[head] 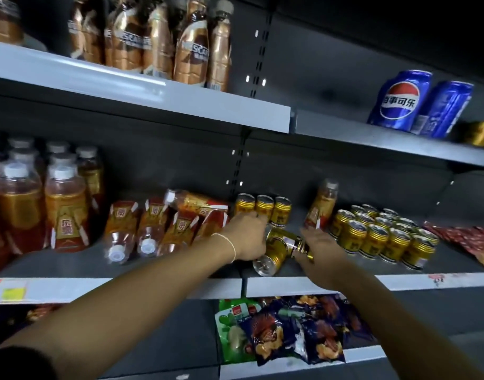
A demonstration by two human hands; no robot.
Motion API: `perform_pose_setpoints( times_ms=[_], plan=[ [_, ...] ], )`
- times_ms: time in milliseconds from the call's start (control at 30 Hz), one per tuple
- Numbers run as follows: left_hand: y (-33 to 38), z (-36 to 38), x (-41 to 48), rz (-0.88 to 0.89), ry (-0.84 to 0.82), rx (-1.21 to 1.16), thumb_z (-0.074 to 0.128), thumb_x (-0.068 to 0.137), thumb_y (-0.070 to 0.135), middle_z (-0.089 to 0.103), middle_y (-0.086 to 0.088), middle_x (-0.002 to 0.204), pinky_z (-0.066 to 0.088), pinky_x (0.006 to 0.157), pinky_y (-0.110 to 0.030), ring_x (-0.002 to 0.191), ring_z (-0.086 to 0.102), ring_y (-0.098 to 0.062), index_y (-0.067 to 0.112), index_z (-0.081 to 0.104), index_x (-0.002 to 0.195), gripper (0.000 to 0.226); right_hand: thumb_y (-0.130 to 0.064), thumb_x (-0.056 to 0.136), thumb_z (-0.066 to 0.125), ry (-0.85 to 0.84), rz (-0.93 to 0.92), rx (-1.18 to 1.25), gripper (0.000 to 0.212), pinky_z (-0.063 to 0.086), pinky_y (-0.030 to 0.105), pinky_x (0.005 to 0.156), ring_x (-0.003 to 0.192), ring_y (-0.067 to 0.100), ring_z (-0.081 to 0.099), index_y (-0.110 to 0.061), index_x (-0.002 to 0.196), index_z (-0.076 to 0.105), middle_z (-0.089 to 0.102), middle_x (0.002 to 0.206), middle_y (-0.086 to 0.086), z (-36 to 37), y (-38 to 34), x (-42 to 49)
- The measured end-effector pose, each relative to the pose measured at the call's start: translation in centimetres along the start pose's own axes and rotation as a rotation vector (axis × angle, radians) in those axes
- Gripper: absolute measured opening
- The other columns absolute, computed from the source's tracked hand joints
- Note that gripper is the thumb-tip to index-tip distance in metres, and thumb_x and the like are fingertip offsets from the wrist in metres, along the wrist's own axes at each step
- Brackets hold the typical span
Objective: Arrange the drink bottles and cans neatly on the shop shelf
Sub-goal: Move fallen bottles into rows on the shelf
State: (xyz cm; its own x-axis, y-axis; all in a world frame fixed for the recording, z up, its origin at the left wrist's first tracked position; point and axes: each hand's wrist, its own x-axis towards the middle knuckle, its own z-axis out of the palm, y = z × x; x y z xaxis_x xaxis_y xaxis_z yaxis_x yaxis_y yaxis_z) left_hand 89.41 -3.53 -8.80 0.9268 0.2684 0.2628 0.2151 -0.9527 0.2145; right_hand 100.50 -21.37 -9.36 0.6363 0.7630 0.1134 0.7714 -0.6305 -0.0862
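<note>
In the head view, the middle shelf [57,263] is seen with both arms stretched towards its centre. The left hand [247,237], with a thin bracelet [231,245] at the wrist, is laid against the fallen gold cans [275,252], which lie on their sides near the front edge. Its fingers are bent over them, but it cannot be told through the blur whether one is actually gripped. The right hand [321,246] is placed on the other end of the same cans, with its fingers stretched towards the base of a tilted bottle [321,205]. Whether anything is held by it cannot be told either. Just behind the hands three upright gold cans [264,207] are lined in a row. To the right a block of gold cans [383,237] is set upright in close ranks, with red packets [465,239] beyond it. To the left several amber bottles [150,229] are lying down with caps towards the front, one more resting across them. Further left standing amber bottles [65,207] are grouped. On the shelf above, brown coffee bottles [153,39] are kept at the left and two blue cola cans [402,101] at the right. Snack bags [284,330] are piled on the shelf below.
</note>
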Motion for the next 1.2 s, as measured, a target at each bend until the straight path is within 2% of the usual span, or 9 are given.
perform_pose_setpoints(
  times_ms=[233,333,400,533,633,800,933,1033,1200],
  plan=[
    [1.8,1.6,7.1,0.098,-0.018,-0.025,0.054,0.092,0.027,0.054,-0.014,0.12,0.04,0.073,-0.034,0.105,0.056,-0.032,0.011,0.05,0.117,0.03,-0.038,0.098,0.052,-0.035,0.12,-0.014,0.07,0.023,0.037,0.12,0.15,0.023,0.019,-0.021,0.158,0.021,0.026,0.162,0.004,-1.8,4.2,2.5],
    [2.2,2.5,10.1,0.135,-0.047,-0.044,0.055,0.092,0.027,0.054,-0.013,0.121,0.048,0.079,-0.038,0.107,0.056,-0.032,0.011,0.048,0.12,0.033,-0.04,0.096,0.054,-0.011,0.184,-0.01,0.072,0.027,0.04,0.121,0.151,0.023,0.019,-0.027,0.158,0.02,0.024,0.163,0.001,-2.4,5.1,3.5],
    [2.4,3.2,12.0,0.171,-0.041,-0.06,0.054,0.092,0.026,0.053,-0.014,0.123,0.047,0.083,-0.038,0.111,0.056,-0.033,0.01,0.047,0.121,0.034,-0.04,0.097,0.052,0.012,0.227,0.003,0.072,0.026,0.041,0.121,0.152,0.024,0.016,-0.028,0.159,0.016,0.021,0.165,0.002,-2.3,5.6,4.0],
    [2.9,4.5,14.8,0.177,-0.044,-0.115,0.051,0.094,0.028,0.052,-0.014,0.124,0.045,0.081,-0.037,0.113,0.054,-0.032,0.01,0.046,0.122,0.033,-0.04,0.099,0.05,0.009,0.252,0.014,0.069,0.019,0.04,0.121,0.153,0.024,0.009,-0.027,0.158,0.016,0.018,0.165,0.001,-1.7,7.2,4.4],
    [3.5,5.7,17.1,0.178,-0.07,-0.128,0.05,0.095,0.03,0.052,-0.014,0.123,0.045,0.082,-0.038,0.112,0.054,-0.033,0.011,0.046,0.118,0.03,-0.041,0.099,0.049,0.001,0.273,0.007,0.067,0.026,0.043,0.121,0.152,0.026,0.015,-0.024,0.157,0.02,0.021,0.164,0.003,-1.5,9.0,5.0],
    [5.2,7.2,21.0,0.096,-0.084,-0.211,0.054,0.094,0.034,0.053,-0.011,0.121,0.04,0.079,-0.034,0.111,0.054,-0.029,0.013,0.046,0.123,0.037,-0.041,0.099,0.049,0.004,0.283,-0.008,0.067,0.034,0.041,0.114,0.148,0.031,0.024,-0.022,0.156,0.021,0.026,0.162,0.008,-1.9,12.9,6.9],
    [6.9,8.2,23.8,0.047,-0.083,-0.295,0.053,0.094,0.032,0.059,-0.008,0.115,0.047,0.085,-0.036,0.103,0.057,-0.025,0.016,0.051,0.116,0.027,-0.039,0.099,0.052,0.003,0.251,0.026,0.074,0.025,0.041,0.119,0.153,0.028,0.01,-0.022,0.159,0.013,0.015,0.166,0.005,-2.3,16.0,8.5],
    [8.2,8.6,25.5,0.002,-0.085,-0.318,0.051,0.095,0.031,0.064,-0.006,0.109,0.048,0.085,-0.035,0.097,0.059,-0.022,0.02,0.056,0.112,0.021,-0.037,0.1,0.05,0.031,0.228,0.047,0.068,0.027,0.044,0.12,0.152,0.028,0.013,-0.02,0.158,0.018,0.02,0.165,0.006,-2.7,18.2,10.0],
    [10.0,9.8,27.9,-0.148,-0.078,-0.249,0.043,0.101,0.038,0.067,-0.01,0.108,0.049,0.089,-0.035,0.1,0.062,-0.026,0.014,0.063,0.11,0.032,-0.039,0.102,0.042,0.006,0.158,0.047,0.066,0.021,0.046,0.122,0.153,0.026,0.009,-0.017,0.159,0.015,0.017,0.166,0.007,-2.2,21.4,12.0]
  ],
)
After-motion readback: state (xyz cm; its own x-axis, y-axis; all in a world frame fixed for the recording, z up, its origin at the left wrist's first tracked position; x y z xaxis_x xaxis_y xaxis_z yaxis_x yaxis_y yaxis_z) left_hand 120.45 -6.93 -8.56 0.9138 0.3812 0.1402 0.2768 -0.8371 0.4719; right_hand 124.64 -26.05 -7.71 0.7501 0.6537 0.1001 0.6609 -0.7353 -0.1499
